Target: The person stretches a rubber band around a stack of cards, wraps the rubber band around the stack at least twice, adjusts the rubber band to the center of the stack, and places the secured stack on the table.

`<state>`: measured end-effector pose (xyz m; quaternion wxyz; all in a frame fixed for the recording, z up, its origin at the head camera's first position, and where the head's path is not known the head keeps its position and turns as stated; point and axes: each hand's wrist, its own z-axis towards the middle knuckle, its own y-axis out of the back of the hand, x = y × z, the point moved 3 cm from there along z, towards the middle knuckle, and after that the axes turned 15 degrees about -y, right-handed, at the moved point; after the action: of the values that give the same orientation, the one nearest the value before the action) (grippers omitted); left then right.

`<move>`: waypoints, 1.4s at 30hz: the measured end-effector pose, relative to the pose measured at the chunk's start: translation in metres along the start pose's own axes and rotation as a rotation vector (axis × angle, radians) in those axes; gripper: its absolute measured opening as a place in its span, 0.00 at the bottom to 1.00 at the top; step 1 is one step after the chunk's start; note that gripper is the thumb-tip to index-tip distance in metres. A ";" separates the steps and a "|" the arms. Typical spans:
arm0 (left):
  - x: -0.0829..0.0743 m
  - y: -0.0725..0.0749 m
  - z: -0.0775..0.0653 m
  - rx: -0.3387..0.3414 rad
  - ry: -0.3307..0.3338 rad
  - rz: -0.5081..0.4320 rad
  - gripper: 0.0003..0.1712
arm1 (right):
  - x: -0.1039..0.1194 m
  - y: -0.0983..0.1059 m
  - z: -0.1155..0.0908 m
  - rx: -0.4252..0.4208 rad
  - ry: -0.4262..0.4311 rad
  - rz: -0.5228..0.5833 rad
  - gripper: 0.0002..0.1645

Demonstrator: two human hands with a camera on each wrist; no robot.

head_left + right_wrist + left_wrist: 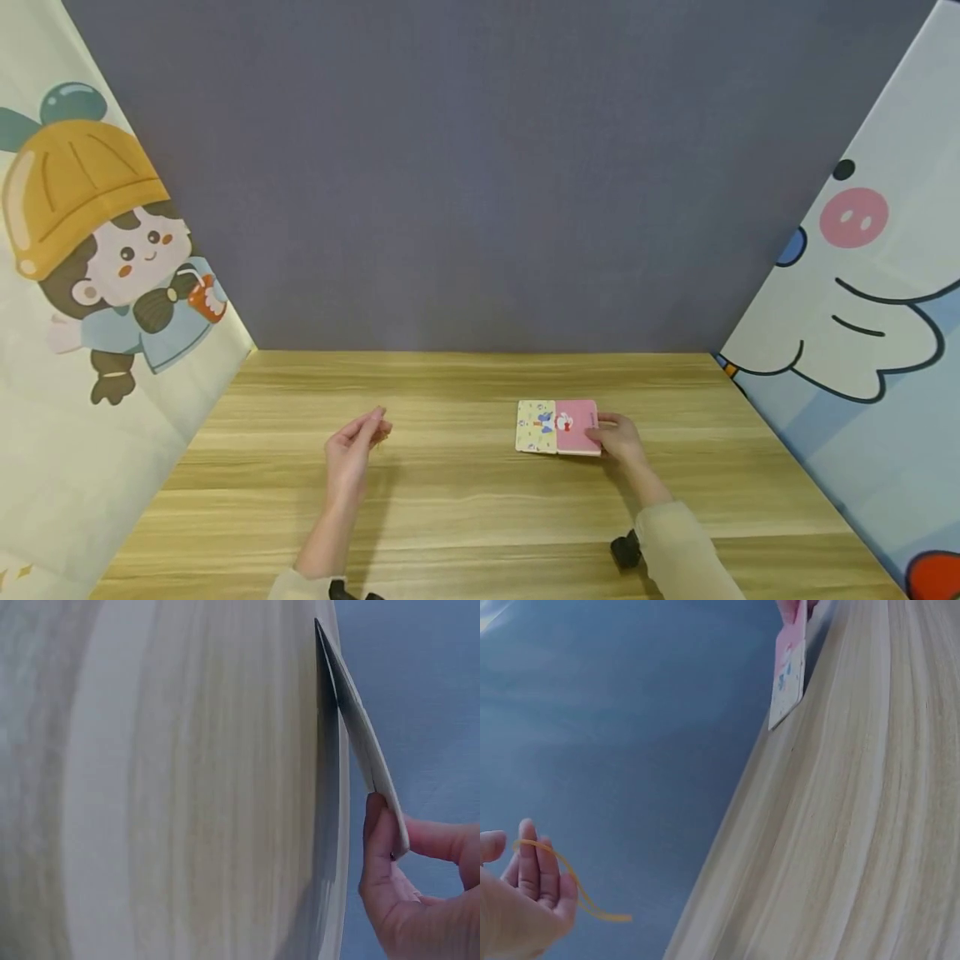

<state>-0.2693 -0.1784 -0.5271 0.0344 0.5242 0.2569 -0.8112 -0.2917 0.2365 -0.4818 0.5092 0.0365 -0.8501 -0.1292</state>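
A small notebook (537,428) with a yellow half and a pink half, printed with cartoon figures, is right of the table's middle. My right hand (621,439) pinches its right edge, thumb on top and fingers beneath. In the right wrist view the notebook (364,739) slants, its held end raised and its far end low by the tabletop. Left of it, over the table, my left hand (349,454) pinches a thin yellow-orange rubber band (576,883) between thumb and fingertips. The band's loose end hangs out past the fingers in the left wrist view.
The wood-grain table (465,533) runs back to a dark grey panel (480,183). Printed cartoon sheets flank it, one on the left (45,433) and one on the right (922,150). A black wrist mount (626,551) sits at the right sleeve.
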 end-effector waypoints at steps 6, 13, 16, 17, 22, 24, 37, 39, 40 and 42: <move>-0.004 -0.004 0.000 0.059 -0.044 -0.158 0.22 | 0.002 -0.001 -0.007 -0.010 0.040 0.068 0.30; -0.003 -0.004 -0.002 0.124 -0.061 -0.217 0.21 | 0.007 0.000 -0.023 -0.051 0.071 0.113 0.31; -0.003 -0.005 -0.004 0.142 -0.061 -0.223 0.22 | 0.008 0.001 -0.030 -0.058 0.069 0.124 0.30; -0.002 -0.005 -0.005 0.146 -0.060 -0.228 0.22 | 0.008 0.001 -0.032 -0.057 0.071 0.126 0.30; -0.003 -0.008 -0.007 0.155 -0.076 -0.241 0.23 | 0.011 0.001 -0.043 -0.063 0.084 0.126 0.29; -0.004 -0.008 -0.008 0.157 -0.088 -0.230 0.24 | 0.011 0.001 -0.047 -0.066 0.087 0.124 0.29; -0.009 -0.013 -0.015 0.188 -0.110 -0.208 0.31 | 0.017 -0.003 -0.067 -0.019 0.112 0.228 0.34; -0.008 -0.013 -0.015 0.193 -0.116 -0.201 0.32 | 0.018 -0.004 -0.069 -0.018 0.129 0.241 0.33; -0.008 -0.013 -0.015 0.194 -0.119 -0.193 0.32 | 0.018 -0.004 -0.069 -0.019 0.141 0.250 0.33; -0.009 -0.014 -0.015 0.199 -0.125 -0.172 0.32 | 0.014 -0.005 -0.063 -0.020 0.179 0.263 0.33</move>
<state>-0.2577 -0.1608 -0.5189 -0.0713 0.4496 0.2165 -0.8636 -0.2433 0.2179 -0.4425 0.5960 -0.0688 -0.7973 -0.0660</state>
